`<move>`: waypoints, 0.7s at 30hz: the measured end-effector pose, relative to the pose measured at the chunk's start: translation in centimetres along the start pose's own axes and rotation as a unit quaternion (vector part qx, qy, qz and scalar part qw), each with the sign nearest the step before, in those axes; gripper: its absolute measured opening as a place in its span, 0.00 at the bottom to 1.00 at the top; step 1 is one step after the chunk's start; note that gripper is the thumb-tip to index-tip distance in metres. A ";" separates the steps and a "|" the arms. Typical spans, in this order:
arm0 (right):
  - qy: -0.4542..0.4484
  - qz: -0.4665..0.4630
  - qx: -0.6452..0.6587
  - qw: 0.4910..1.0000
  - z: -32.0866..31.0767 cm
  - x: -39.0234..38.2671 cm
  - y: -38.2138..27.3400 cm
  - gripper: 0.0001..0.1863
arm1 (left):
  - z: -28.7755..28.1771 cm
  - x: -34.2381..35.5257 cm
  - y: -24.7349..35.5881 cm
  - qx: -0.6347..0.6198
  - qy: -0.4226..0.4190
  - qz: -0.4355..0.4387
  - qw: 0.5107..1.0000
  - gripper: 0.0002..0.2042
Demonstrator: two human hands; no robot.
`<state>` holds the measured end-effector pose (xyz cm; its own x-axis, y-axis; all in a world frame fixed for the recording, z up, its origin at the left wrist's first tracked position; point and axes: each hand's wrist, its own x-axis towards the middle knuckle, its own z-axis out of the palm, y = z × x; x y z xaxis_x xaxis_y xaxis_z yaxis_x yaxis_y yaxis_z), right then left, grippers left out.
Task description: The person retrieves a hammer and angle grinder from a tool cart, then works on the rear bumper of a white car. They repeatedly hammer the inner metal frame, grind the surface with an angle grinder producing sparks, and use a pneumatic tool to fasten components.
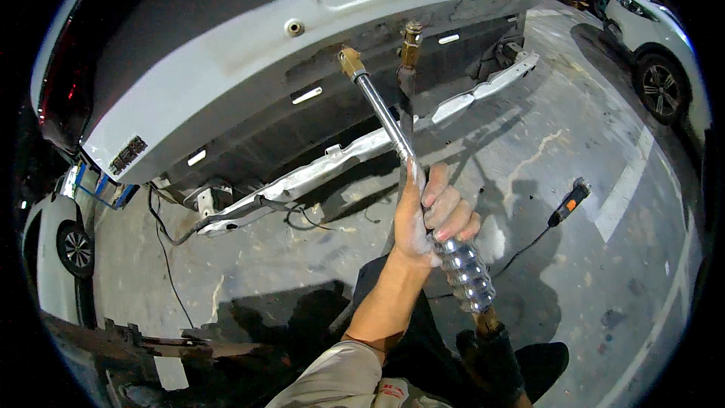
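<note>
My left hand is closed around a slide hammer, with the thumb laid along its shaft. White powder marks the skin. The chrome rod slants up to a brass-coloured end that meets the lower body panel of a white car. Just below my fingers sits the ribbed chrome weight. Past it, a brass-coloured collar leads into a dark, grip-like part. I cannot make out a right hand there. Beside the rod, a second brass fitting tops a dark bar.
Under the panel runs a bent whitish metal beam. Loose cable hangs at its left end. A black tool with an orange mark lies on the grey floor, trailing a cord. White cars stand at right and left.
</note>
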<state>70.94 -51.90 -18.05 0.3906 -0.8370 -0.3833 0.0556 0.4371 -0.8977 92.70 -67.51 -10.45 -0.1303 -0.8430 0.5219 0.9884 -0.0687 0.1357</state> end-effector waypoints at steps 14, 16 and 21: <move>-0.022 -0.032 -0.075 0.996 -2.7 -0.1 1.8 0.09 | -0.5 -0.9 -2.6 -0.041 0.064 0.084 0.994 0.18; -0.058 -0.045 -0.084 0.994 -1.1 0.7 0.4 0.10 | 0.5 -1.6 -1.2 -0.040 0.031 0.113 0.992 0.18; -0.040 -0.022 -0.089 0.995 -2.5 0.2 2.0 0.10 | 3.9 -1.2 -2.6 0.371 0.345 0.134 0.852 0.13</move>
<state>68.87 -52.04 -20.47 0.4644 -0.8215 -0.3309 -0.0860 0.3300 -0.9401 90.03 -64.21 -8.16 0.4230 -0.9055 0.0343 0.6196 0.3167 0.7182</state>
